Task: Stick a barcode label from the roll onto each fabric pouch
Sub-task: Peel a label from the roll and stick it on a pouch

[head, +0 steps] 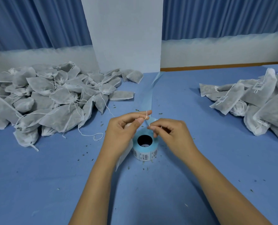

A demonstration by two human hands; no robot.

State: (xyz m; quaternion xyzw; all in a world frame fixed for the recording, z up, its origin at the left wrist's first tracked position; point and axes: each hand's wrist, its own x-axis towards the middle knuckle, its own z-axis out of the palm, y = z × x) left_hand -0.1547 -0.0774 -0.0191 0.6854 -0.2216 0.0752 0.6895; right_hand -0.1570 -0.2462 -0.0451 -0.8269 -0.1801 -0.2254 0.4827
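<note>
A roll of barcode labels (145, 150) on blue backing stands on the blue table, right under my hands. My left hand (123, 129) holds a white fabric pouch (122, 158) that hangs below the palm, and the pouch's white drawstring (146, 115) is looped over its forefinger. My right hand (169, 132) pinches the other end of that string just above the roll. A strip of empty blue backing (147, 96) runs away from the roll toward the wall.
A big heap of unlabelled grey pouches (53, 96) with loose strings fills the left of the table. A smaller heap of labelled pouches (255, 104) lies at the right. A white pillar (127, 34) and blue curtains stand behind. Small crumbs dot the table.
</note>
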